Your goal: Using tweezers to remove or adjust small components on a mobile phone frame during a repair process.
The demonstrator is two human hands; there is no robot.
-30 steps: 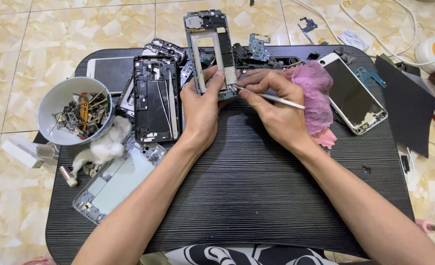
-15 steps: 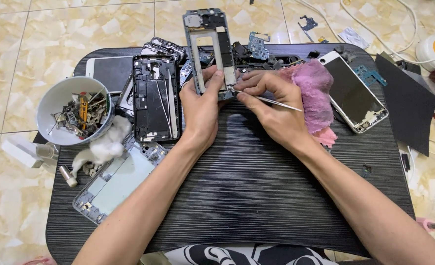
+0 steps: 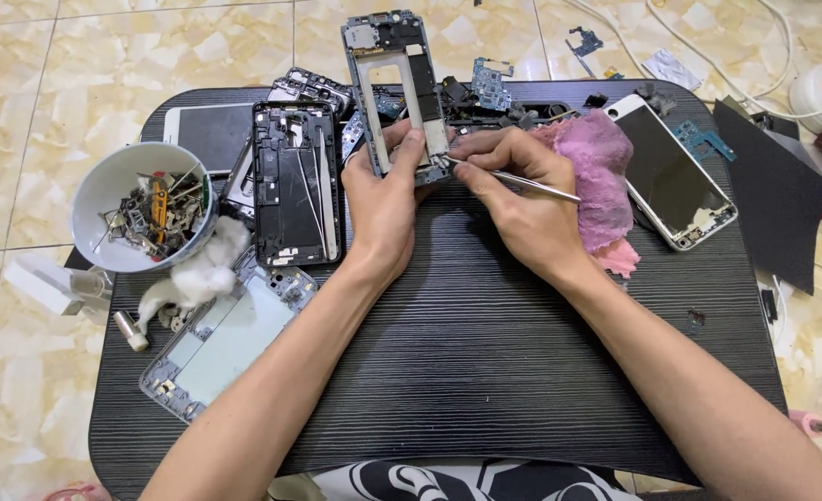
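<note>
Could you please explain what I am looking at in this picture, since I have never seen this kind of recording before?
This is one view from a camera on a person's head, looking down at their own bare hands over a black table. The left hand steadies a phone frame; the right hand holds thin metal tweezers with the tip at the frame. Around them lie a white bowl of small parts, another opened phone, a pink cloth and a phone screen.
</note>
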